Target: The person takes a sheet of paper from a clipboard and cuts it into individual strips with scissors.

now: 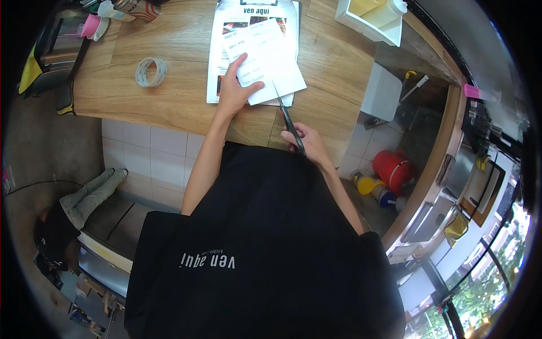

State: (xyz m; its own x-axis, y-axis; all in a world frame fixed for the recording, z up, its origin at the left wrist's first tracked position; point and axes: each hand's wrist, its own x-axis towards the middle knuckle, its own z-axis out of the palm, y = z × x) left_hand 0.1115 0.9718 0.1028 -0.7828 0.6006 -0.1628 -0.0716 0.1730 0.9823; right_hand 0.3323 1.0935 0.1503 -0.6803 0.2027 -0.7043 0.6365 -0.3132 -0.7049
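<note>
On the worktop [180, 101], left: tape roll [140, 72] | left hand [233, 89]: thumb and fingers spread, resting on white sheet [278, 70], which overlies printed page [214, 62] | right hand [309, 142]: fingers curled round handles of scissors [291, 125], blades overlapping sheet's near edge.

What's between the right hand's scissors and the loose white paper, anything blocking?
Nothing visible: the scissors in the right hand reach the near edge of the paper. The left hand rests on the sheet, left of the blades, outside that gap.
</note>
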